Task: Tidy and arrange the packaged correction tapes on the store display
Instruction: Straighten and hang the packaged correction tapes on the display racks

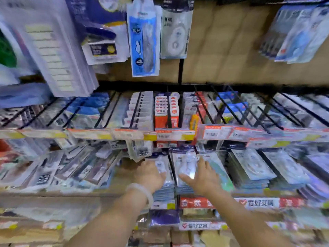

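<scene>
The display (231, 50) fills the view: a brown backboard with black pegs (226, 104) running out toward the camera, hung in rows with packaged stationery. The picture is blurred throughout, so most print is unreadable.

Along the middle runs a strip of price labels (175, 135), orange and yellow, fixed at the front ends of the upper pegs. Behind it hang rows of packs; one row is orange-red (166, 113), flanked by white and blue ones. High on the board hang a blue pack marked 4 (142, 43) and beside it a pale pack (175, 34) holding an oval white dispenser.

Below the label strip, at centre, hang two rows of correction tape packs just beside each other. The left row (164, 175) and the right row (185, 164) each show a clear blister over a white dispenser. Further rows of similar packs (252, 164) hang to the right.

Both forearms reach up from the lower edge. The left hand (150, 174) lies against the left side of the left row, its fingers reaching round the front pack; blur hides whether they pinch it or only rest there. A pale bangle (140, 192) circles that wrist. The right hand (203, 177) is spread wide, fingers straight, the thumb touching the lower part of the right row's front pack and the fingers lying over the neighbouring packs to its right; it grasps nothing.
</scene>
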A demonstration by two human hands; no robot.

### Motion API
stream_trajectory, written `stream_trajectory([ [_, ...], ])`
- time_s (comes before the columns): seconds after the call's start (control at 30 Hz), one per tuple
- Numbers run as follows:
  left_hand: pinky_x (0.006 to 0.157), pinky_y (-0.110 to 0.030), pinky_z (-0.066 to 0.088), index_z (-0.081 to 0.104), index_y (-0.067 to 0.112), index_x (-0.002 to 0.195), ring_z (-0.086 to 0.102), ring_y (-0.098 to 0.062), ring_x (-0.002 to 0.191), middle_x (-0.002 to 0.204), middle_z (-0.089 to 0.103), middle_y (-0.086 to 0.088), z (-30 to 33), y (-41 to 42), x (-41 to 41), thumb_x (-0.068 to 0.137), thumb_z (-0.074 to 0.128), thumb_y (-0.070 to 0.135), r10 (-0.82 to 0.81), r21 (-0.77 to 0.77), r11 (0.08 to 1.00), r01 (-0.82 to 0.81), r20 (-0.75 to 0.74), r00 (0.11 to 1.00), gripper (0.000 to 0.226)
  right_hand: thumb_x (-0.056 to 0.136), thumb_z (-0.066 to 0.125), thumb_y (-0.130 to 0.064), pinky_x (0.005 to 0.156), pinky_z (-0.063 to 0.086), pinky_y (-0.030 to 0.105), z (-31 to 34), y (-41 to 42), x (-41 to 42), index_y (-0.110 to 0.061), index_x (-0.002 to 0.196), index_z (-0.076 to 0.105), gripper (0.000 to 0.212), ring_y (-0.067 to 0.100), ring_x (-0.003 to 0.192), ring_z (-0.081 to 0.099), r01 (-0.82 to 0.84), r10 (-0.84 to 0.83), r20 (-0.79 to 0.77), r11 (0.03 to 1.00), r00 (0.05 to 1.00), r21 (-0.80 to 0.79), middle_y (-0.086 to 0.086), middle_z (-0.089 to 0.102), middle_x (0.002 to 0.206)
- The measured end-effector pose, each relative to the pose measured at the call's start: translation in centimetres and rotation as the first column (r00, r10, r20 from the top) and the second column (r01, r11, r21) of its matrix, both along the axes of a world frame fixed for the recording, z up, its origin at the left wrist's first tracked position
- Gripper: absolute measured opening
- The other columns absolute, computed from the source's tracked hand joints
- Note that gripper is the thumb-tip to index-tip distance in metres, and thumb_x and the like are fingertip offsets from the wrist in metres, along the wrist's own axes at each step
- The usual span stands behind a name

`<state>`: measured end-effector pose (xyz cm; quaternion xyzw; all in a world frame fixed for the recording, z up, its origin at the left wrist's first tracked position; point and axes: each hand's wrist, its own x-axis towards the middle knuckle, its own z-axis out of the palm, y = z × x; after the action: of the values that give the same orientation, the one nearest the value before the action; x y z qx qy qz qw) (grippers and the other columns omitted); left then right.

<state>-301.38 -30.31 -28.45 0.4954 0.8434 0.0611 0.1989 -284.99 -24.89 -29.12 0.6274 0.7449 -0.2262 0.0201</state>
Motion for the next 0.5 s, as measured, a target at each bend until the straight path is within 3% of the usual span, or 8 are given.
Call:
stream_trajectory([
  [0.13, 0.098, -0.036, 0.038, 0.036, 0.009, 0.137, 0.038, -0.029, 0.128, 0.14, 0.038, -0.011, -1.9, 1.6, -0.5, 0.078, 0.053, 0.068, 0.161, -0.085, 0.984, -0.157, 0.042, 0.986, 0.085, 0.071, 0.05, -0.078, 0.114, 0.02, 0.04, -0.4, 0.4, -1.5, -0.002, 0.149, 0.0, 0.119, 0.028, 0.143, 0.016, 0.09, -0.092, -0.034, 0.994, 0.995, -0.064, 0.013, 0.013, 0.157],
  [0.23, 0.097, -0.035, 0.038, 0.038, 0.005, 0.136, 0.038, -0.028, 0.128, 0.137, 0.042, -0.011, -2.7, 2.1, -0.9, 0.069, 0.046, 0.082, 0.145, -0.145, 0.979, -0.144, -0.005, 0.989, 0.103, 0.068, 0.049, -0.081, 0.111, 0.027, 0.036, -0.9, 0.3, -2.7, 0.004, 0.145, 0.013, 0.12, 0.028, 0.136, 0.03, 0.1, -0.1, 0.019, 0.995, 0.995, 0.014, 0.017, 0.03, 0.147],
  [0.33, 0.096, -0.033, 0.038, 0.048, 0.008, 0.128, 0.04, -0.028, 0.124, 0.129, 0.049, -0.009, -2.8, 2.1, -0.8, 0.07, 0.037, 0.086, 0.06, -0.177, 0.982, -0.071, -0.07, 0.996, 0.099, 0.069, 0.046, -0.082, 0.111, 0.024, 0.034, -1.1, 0.1, -3.1, 0.004, 0.145, 0.012, 0.119, 0.028, 0.135, 0.029, 0.068, -0.076, 0.103, 0.995, 0.992, 0.073, 0.016, 0.03, 0.146],
  [0.5, 0.093, -0.034, 0.04, 0.052, 0.013, 0.125, 0.04, -0.027, 0.122, 0.125, 0.051, -0.006, -3.2, 2.1, -0.9, 0.066, 0.041, 0.088, 0.09, -0.175, 0.98, -0.098, -0.052, 0.995, 0.096, 0.069, 0.051, -0.08, 0.111, 0.023, 0.035, -1.3, 0.2, -2.5, -0.001, 0.146, 0.011, 0.118, 0.029, 0.137, 0.024, 0.112, -0.114, 0.08, 0.993, 0.99, 0.023, 0.015, 0.025, 0.148],
])
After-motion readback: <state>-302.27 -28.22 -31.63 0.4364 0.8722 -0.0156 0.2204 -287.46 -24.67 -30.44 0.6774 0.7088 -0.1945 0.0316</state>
